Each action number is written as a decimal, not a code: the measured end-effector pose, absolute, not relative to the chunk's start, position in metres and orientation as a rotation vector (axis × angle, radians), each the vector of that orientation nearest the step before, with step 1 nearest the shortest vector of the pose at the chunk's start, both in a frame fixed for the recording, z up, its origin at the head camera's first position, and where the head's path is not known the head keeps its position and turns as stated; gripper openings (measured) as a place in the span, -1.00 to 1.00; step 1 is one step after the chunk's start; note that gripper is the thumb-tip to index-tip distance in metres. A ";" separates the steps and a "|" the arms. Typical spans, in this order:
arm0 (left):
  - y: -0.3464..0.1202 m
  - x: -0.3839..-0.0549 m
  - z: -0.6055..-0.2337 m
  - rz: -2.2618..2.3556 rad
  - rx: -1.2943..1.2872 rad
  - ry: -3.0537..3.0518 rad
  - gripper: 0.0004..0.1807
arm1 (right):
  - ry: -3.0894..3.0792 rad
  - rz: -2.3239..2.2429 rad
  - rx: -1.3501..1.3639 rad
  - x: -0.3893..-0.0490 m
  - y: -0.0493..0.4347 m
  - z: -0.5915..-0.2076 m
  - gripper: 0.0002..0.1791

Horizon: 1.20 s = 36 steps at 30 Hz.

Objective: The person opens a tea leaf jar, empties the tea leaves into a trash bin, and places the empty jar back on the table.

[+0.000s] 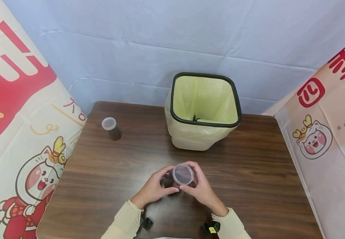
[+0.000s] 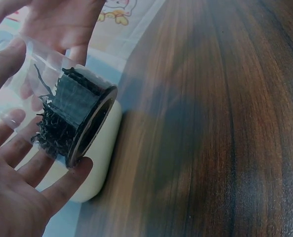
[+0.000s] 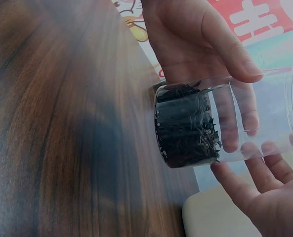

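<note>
Between both hands is a clear plastic jar [image 1: 183, 174], its round top facing the head camera. Dark, shredded dried leaves [image 3: 188, 126] fill its lower part, and the wrist views show its base above the tabletop. My left hand [image 1: 154, 188] grips the jar from the left, thumb at the near side and fingers round the far side. From the right, my right hand [image 1: 201, 186] holds it the same way. In the left wrist view the left fingers [image 2: 69, 185] reach under the jar's side near its base.
A second jar [image 1: 111, 128] with a whitish lid and dark contents stands at the table's back left. Beyond the hands, a bin [image 1: 190, 141] with a black rim and pale yellow liner stands on the brown wooden table [image 1: 259, 186]. Printed cloth hangs at both sides.
</note>
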<state>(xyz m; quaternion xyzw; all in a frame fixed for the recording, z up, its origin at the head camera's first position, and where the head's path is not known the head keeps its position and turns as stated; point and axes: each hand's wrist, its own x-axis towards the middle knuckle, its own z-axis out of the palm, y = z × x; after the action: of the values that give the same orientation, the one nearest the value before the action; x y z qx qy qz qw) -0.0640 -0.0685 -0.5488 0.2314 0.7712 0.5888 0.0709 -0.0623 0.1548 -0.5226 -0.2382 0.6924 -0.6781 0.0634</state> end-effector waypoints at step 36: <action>-0.068 -0.064 -0.545 1.748 0.702 2.302 -0.29 | 2.100 -2.083 -0.735 -0.062 0.156 -0.529 -0.15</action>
<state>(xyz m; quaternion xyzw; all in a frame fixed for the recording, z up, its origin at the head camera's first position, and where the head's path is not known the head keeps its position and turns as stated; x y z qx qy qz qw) -0.0637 -0.0681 -0.5450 0.2352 0.7712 0.5857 0.0833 -0.0623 0.1563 -0.5286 -0.2410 0.6883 -0.6826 0.0469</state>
